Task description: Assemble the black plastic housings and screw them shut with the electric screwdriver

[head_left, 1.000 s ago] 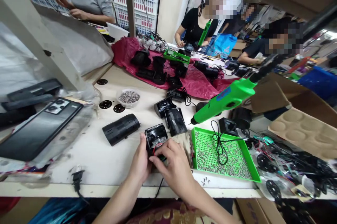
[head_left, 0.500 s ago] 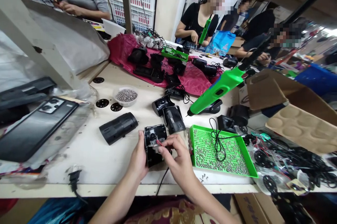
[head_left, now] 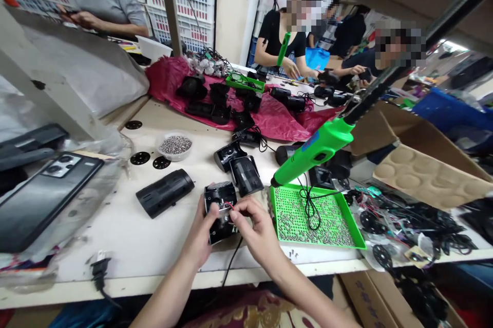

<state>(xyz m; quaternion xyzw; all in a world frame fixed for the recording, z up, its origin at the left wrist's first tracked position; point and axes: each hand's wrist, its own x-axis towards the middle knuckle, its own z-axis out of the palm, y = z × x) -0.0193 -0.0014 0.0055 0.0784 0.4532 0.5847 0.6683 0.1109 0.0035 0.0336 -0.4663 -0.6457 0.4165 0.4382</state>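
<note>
Near the table's front edge, my left hand [head_left: 201,230] grips a black plastic housing [head_left: 220,195] by its left side, thumb over the open face. Small parts and a red wire [head_left: 228,205] show inside it. My right hand [head_left: 252,220] pinches at the red wire, thumb and forefinger together at the housing's right side. A black cord [head_left: 232,261] runs down from the housing over the table edge. Left of it lies a black half-cylinder shell [head_left: 165,193]. Just behind are two more black housings, one [head_left: 246,174] close to my right fingers.
A green electric screwdriver [head_left: 314,152] hangs over a green tray [head_left: 360,238] of screws. A bowl of screws [head_left: 175,145], black discs [head_left: 140,158] and a phone [head_left: 50,197] lie leftward. Wired parts [head_left: 379,223] and a carton [head_left: 431,143] stand right. Co-workers sit beyond.
My left thumb has moved inward onto the housing's open face. The housing has tilted slightly. The view has shifted, and the hanging screwdriver now sits lower, over the tray's back edge.
</note>
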